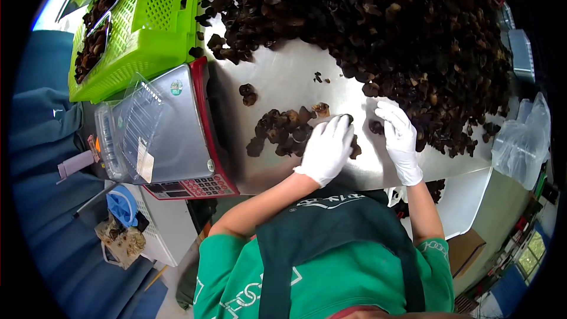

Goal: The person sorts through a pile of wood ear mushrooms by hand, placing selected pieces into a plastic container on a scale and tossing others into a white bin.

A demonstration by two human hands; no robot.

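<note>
Both my hands wear white gloves and work low over a metal table (295,62). My left hand (328,149) rests against a small heap of dark brown wood ear mushrooms (283,130), its fingers closed around pieces, with a dark bit showing at the fingertips. My right hand (399,139) is at the near edge of a large mushroom pile (413,41). Its fingers are slightly bent and apart from the thumb, and a loose dark mushroom piece (375,126) lies just beside the thumb. What lies beneath both palms is hidden.
Left of the small heap is a red-edged weighing scale (207,118) with clear plastic containers (142,121) on its pan. Beyond it stands a green basket (150,41). A white bin (469,201) sits below the table's near edge, and clear plastic bags (522,139) lie right.
</note>
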